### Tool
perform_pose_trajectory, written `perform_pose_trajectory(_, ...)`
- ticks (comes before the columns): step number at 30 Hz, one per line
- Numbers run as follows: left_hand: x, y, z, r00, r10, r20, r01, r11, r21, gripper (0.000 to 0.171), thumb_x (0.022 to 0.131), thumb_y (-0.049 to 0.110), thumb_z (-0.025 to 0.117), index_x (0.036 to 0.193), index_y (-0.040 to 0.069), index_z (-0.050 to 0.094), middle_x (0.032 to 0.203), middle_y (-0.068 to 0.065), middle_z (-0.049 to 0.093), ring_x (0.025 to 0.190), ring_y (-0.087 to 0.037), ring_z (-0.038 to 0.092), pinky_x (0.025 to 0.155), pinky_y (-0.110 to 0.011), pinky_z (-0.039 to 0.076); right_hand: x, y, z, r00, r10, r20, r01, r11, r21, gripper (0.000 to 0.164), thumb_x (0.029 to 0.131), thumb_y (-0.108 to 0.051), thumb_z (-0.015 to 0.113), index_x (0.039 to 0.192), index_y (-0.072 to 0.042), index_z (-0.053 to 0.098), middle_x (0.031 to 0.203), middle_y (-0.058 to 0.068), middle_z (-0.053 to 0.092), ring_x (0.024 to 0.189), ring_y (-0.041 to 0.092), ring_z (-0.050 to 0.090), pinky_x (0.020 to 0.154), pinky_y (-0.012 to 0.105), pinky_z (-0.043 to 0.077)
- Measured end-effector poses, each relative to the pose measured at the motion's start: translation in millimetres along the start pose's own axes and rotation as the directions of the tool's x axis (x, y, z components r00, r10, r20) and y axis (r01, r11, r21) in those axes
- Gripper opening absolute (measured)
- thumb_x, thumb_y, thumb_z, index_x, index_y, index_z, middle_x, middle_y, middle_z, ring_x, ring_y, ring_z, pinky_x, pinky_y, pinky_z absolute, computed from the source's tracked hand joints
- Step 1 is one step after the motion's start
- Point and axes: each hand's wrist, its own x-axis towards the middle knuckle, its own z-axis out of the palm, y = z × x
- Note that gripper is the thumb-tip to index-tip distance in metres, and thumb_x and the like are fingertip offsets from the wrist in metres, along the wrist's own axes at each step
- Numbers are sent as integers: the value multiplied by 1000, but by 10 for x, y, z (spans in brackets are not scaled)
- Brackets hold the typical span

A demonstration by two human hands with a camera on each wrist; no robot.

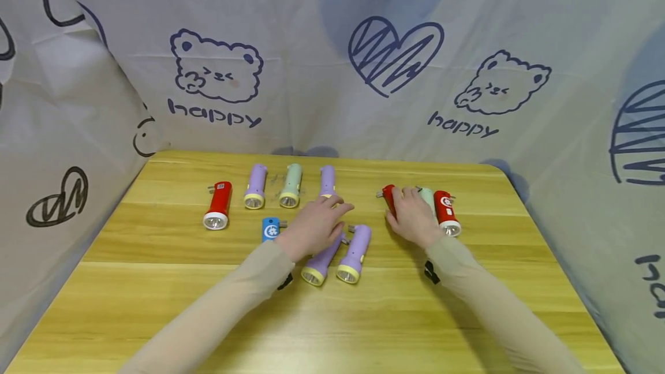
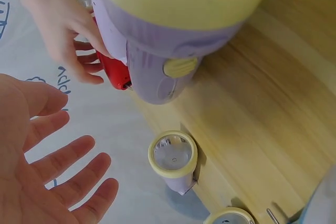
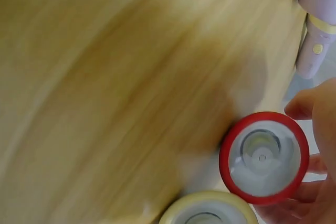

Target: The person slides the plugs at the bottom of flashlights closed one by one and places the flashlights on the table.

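Note:
My right hand (image 1: 414,215) grips a red flashlight (image 1: 388,196), thumb on one side and fingers on the other. In the right wrist view that flashlight's red-rimmed lens (image 3: 263,158) faces the camera. Against it lies a mint flashlight (image 1: 428,197), partly hidden by the hand, with another red flashlight (image 1: 447,211) at its right. My left hand (image 1: 314,227) hovers with spread, relaxed fingers and nothing in them. Below it lie two purple flashlights, one slanted (image 1: 323,260) and one beside it (image 1: 356,254). A blue flashlight (image 1: 271,228) is partly covered by the left wrist.
Along the back stand out a purple flashlight (image 1: 256,186), a mint flashlight (image 1: 291,185) and another purple flashlight (image 1: 327,179). A red flashlight (image 1: 217,205) with a white head lies farther left. Several have metal prongs sticking out. A printed cloth (image 1: 312,85) hangs behind the wooden table (image 1: 363,328).

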Motion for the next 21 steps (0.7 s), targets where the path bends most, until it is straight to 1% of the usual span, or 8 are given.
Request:
perform_pose_trajectory(5, 4, 3, 5, 1000, 0, 13, 0, 1000, 2, 42, 102, 21, 58, 144, 16, 55, 140, -10, 58, 123, -30, 61, 102, -49, 53, 54, -14, 65, 999, 32, 30, -33, 999, 27, 57, 95, -28, 63, 136, 7, 46, 110, 28, 63, 104, 44, 61, 89, 54, 55)
perform_pose_trajectory(9, 11, 4, 13, 1000, 14, 12, -14, 1000, 4, 41, 102, 21, 57, 143, 17, 56, 139, -11, 58, 121, -30, 62, 102, -48, 53, 91, -16, 121, 994, 87, 60, -90, 995, 52, 64, 96, -28, 62, 143, 8, 38, 114, 31, 62, 109, 47, 61, 91, 56, 55)
perform_pose_trajectory(15, 40, 6, 65, 1000, 26, 9, -26, 1000, 16, 40, 102, 20, 57, 142, 17, 57, 140, -10, 59, 123, -29, 61, 103, -48, 52, 122, -40, 162, 981, 171, 87, -179, 978, 105, 65, 96, -28, 62, 143, 7, 35, 114, 31, 62, 106, 46, 63, 82, 55, 58)
perform_pose_trajectory(21, 58, 37, 74, 999, 50, 14, -50, 998, 33, 41, 102, 20, 58, 142, 16, 56, 140, -9, 59, 126, -28, 59, 105, -46, 52, 111, -51, 159, 980, 180, 78, -189, 975, 116, 66, 94, -26, 65, 142, 7, 35, 114, 32, 62, 102, 46, 65, 76, 55, 60)
